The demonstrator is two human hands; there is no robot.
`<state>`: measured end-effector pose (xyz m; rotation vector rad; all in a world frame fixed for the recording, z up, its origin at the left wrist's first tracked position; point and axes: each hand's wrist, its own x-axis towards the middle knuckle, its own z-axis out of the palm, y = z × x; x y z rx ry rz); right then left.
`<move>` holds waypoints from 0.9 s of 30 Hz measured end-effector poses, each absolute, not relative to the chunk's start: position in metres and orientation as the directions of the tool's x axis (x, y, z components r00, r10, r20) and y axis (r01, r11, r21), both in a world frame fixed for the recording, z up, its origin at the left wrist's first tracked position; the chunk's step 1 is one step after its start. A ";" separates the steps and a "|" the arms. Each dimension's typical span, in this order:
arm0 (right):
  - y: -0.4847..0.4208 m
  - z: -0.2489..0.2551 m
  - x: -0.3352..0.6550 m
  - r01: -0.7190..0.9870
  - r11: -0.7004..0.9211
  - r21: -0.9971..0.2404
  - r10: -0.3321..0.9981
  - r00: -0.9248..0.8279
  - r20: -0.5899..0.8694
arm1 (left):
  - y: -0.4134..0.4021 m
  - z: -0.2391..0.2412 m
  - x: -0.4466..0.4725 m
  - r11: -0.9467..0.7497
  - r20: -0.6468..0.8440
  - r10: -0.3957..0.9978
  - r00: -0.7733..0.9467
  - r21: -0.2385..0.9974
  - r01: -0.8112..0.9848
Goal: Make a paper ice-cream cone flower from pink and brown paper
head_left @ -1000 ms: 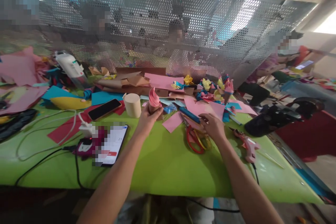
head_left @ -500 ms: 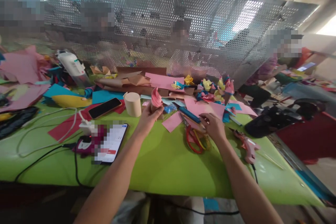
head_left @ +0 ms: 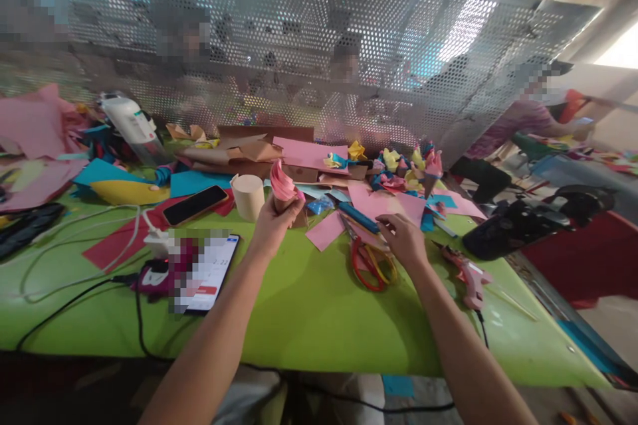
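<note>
My left hand [head_left: 273,220] is wrapped round the base of a pink paper ice cream cone [head_left: 282,182]. The pink swirl points up and tilts slightly left; my fingers cover most of the brown cone below. My right hand [head_left: 405,237] hovers low over the table, fingers loosely bent and a little apart, with nothing visible in them. Just left of its fingertips lies a blue cutter knife [head_left: 359,218]. Scissors [head_left: 369,264] with red and yellow handles lie below that hand. Beside my left hand stands a cream paper roll [head_left: 248,197].
A pink glue gun [head_left: 468,275] lies right, near a black tumbler [head_left: 491,232]. Two phones, a black one [head_left: 195,204] and a lit one [head_left: 212,272], lie left with cables. Finished paper cones [head_left: 432,172] and paper sheets line the back, before a perforated metal screen [head_left: 299,33].
My left hand has shifted slightly left with the paper cone, turning so more of the pink swirl shows. The right hand stays nearly in place. The view has moved a little.
</note>
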<state>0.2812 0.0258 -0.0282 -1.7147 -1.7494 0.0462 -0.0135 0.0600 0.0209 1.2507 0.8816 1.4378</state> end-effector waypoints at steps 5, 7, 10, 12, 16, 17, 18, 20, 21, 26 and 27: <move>0.025 -0.028 0.280 0.870 0.153 -0.468 0.896 0.078 0.437 | 0.059 0.029 -0.019 -0.255 0.240 0.967 -0.088 0.934 -0.252; 0.024 -0.028 0.279 0.867 0.161 -0.471 0.896 0.072 0.439 | 0.059 0.031 -0.021 -0.273 0.245 0.960 -0.133 0.922 -0.274; 0.025 -0.024 0.277 0.865 0.146 -0.481 0.888 0.099 0.449 | 0.059 0.032 -0.021 -0.313 0.275 0.946 -0.170 0.911 -0.269; 0.023 -0.015 0.277 0.862 0.114 -0.494 0.870 0.153 0.469 | 0.058 0.033 -0.020 -0.328 0.302 0.942 -0.147 0.920 -0.214; 0.004 0.009 0.288 0.851 0.033 -0.525 0.798 0.294 0.526 | 0.053 0.033 -0.015 -0.370 0.370 0.929 -0.004 0.927 -0.066; -0.006 0.014 0.294 0.848 0.001 -0.530 0.780 0.331 0.530 | 0.051 0.033 -0.013 -0.382 0.384 0.923 0.038 0.923 -0.039; -0.018 0.018 0.302 0.844 -0.037 -0.536 0.770 0.366 0.523 | 0.049 0.033 -0.012 -0.396 0.395 0.914 0.088 0.918 -0.012; -0.047 0.019 0.319 0.828 -0.143 -0.542 0.751 0.448 0.486 | 0.047 0.031 -0.010 -0.447 0.435 0.886 0.161 0.893 0.045; -0.063 0.016 0.328 0.814 -0.218 -0.538 0.734 0.500 0.459 | 0.046 0.031 -0.009 -0.476 0.455 0.869 0.193 0.876 0.080; -0.113 -0.009 0.361 0.675 -0.604 -0.424 0.621 0.732 0.281 | 0.040 0.029 0.000 -0.597 0.509 0.779 0.365 0.781 0.186; -0.115 -0.014 0.364 0.641 -0.644 -0.418 0.610 0.760 0.225 | 0.039 0.028 0.002 -0.611 0.506 0.766 0.395 0.765 0.205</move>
